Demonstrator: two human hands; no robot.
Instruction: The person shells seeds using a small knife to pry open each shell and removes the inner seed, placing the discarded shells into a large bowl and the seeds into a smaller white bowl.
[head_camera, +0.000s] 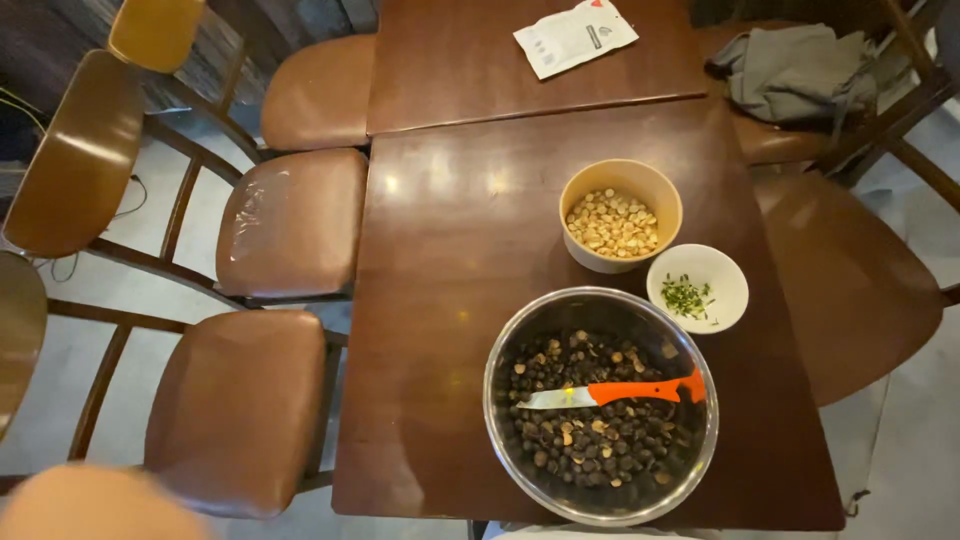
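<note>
Overhead, your hands are out of view, so you cannot tell their state. At six o'clock, the steel bowl (600, 405) of dark seeds holds an orange-handled knife (612, 392) laid across them, ready. At one o'clock, tan bowl (620, 215) collects pale kernels; beside it, white bowl (697, 288) keeps green bits apart.

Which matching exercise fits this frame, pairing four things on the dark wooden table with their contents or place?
Things:
1. round steel bowl
2. tan paper bowl
3. small white bowl
4. flat white pouch

Descriptions:
A. holds bits of green sprouts
B. lies on the far tabletop
C. holds dark nuts and an orange-handled knife
D. holds pale shelled kernels

Pairs: 1-C, 2-D, 3-A, 4-B. No hand shows clearly in view.
</note>
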